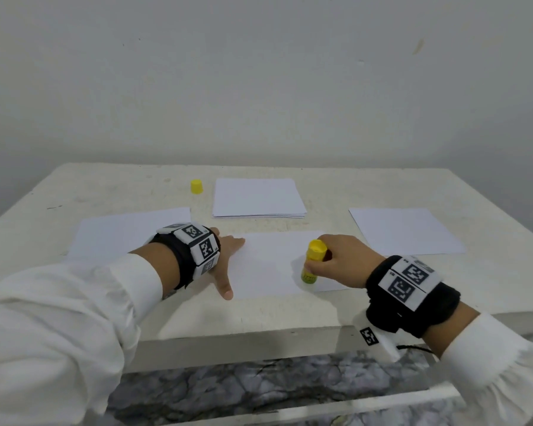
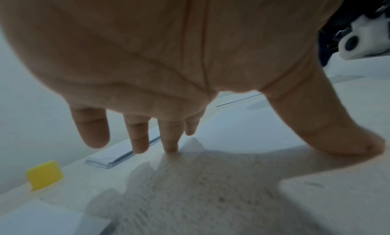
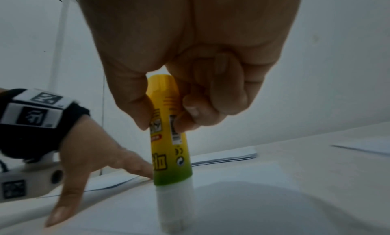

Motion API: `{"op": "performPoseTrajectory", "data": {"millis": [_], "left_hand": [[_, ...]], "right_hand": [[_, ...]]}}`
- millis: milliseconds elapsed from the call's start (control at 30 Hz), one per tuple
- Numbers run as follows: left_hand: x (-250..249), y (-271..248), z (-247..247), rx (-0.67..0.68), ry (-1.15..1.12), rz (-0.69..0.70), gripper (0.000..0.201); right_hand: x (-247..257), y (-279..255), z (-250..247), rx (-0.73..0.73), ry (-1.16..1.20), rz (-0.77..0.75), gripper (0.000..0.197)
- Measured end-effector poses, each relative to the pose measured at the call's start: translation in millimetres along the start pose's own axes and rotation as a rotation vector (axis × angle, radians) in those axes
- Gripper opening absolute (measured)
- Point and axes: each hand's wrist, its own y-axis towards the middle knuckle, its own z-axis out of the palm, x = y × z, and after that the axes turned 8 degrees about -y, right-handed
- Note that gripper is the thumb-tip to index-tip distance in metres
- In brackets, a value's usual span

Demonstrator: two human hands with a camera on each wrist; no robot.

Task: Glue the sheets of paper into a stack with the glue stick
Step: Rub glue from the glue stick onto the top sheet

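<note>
— Fingers [image 1: 316, 265] of the right hand [image 1: 345, 261] first, from the head view: how do they sit?

— Curled round the glue stick [image 1: 312, 262], which stands nearly upright with its lower end on the middle sheet [image 1: 268, 265] near the front of the counter [image 1: 120, 192]. The left hand [image 1: 225, 256] lies spread at that sheet's left edge, fingers straight and apart, thumb stretched toward the counter's front edge. It holds nothing.

— And the other paper?

— One sheet [image 1: 120, 232] lies to the left, partly under the left wrist; another sheet [image 1: 406, 230] lies to the right, well apart from the hands. A paper stack [image 1: 259, 198] sits farther back, with the yellow cap [image 1: 196, 186] just left of it.

— What about the left wrist view?

— The palm [image 2: 168, 46] fills the top. Its fingers [image 2: 171, 138] point down, straight and separated; a middle fingertip meets the surface by the sheet's corner, and the thumb presses flat on the counter [image 2: 211, 197]. Beyond them I see the cap [image 2: 44, 175] and the stack's edge [image 2: 109, 161]. It is blurred.

— Then the right wrist view?

— Thumb and fingers [image 3: 190, 111] pinch the yellow-green tube [image 3: 171, 155] about halfway up; the remaining fingers fold into the palm. The white glue end is wound out and touches the paper [image 3: 263, 205]. Behind it the left hand [image 3: 88, 155] rests open, fingers splayed on the sheet's edge.
</note>
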Motion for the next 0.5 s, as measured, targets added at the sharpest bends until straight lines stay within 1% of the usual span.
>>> {"op": "performPoseTrajectory", "data": {"millis": [167, 233, 333, 400, 500], "left_hand": [[-7.0, 0.9, -3.4, 0.024, 0.113, 0.009, 0.122], [-8.7, -0.6, -5.3, 0.023, 0.112, 0.015, 0.122], [-8.1, -2.0, -5.9, 0.0, 0.072, 0.024, 0.121], [-7.9, -3.7, -7.1, -0.023, 0.046, 0.03, 0.119], [-8.5, -3.4, -10.3, -0.041, 0.007, 0.009, 0.114]], "right_hand": [[-28.9, -1.4, -12.1, -0.022, -0.024, 0.091, 0.022], [-32.8, 10.9, -18.8, -0.076, -0.02, 0.119, 0.022], [-33.4, 42.8, -28.5, -0.178, 0.008, 0.173, 0.023], [-33.2, 64.4, -29.9, -0.169, 0.005, 0.204, 0.027], [-34.6, 86.1, -27.0, -0.102, -0.044, 0.217, 0.031]]}}
